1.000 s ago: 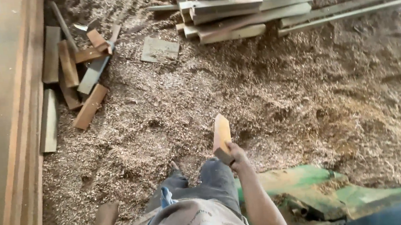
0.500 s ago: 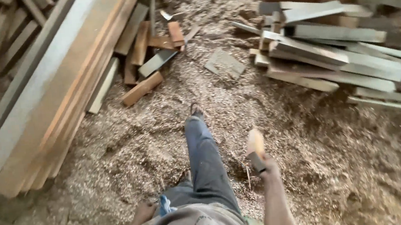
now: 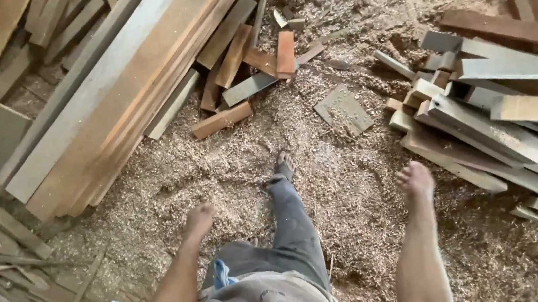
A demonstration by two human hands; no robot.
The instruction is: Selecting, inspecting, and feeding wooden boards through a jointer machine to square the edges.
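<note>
Sawdust-covered floor (image 3: 231, 168), long stacked planks (image 3: 122, 86) leaning at its left edge. Both hands hang empty: left hand (image 3: 198, 219) loosely curled, right hand (image 3: 415, 181) relaxed beside the grey offcut pile (image 3: 499, 120); nothing picked up yet.

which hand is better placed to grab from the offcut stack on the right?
Right, probably. The right hand is empty and hangs beside the stack of grey offcuts. The left hand, empty too, is on the far side of the leg, nearer the long planks.

Two hands (image 3: 199, 219), two plank piles (image 3: 117, 100)
</note>
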